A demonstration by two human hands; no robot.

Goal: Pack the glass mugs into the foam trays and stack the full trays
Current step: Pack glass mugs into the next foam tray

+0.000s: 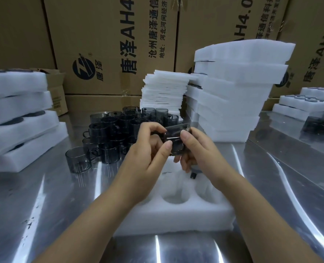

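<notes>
Both hands hold one smoky grey glass mug (176,138) tilted in the air above a white foam tray (176,215) on the steel table. My left hand (149,154) grips its left side with curled fingers and thumb. My right hand (193,149) holds its right side, thumb across the front. The tray shows round empty pockets near me; a dark mug part (193,174) shows in a far pocket under my right hand. Behind the hands stands a cluster of several loose grey mugs (115,133).
Stacked foam trays holding mugs lie at the left (18,118) and far right (309,103). A tall pile of foam trays (233,95) and thin foam sheets (165,92) stands behind the mugs. Cardboard boxes (109,44) wall the back. Bare steel tabletop (62,205) surrounds the tray.
</notes>
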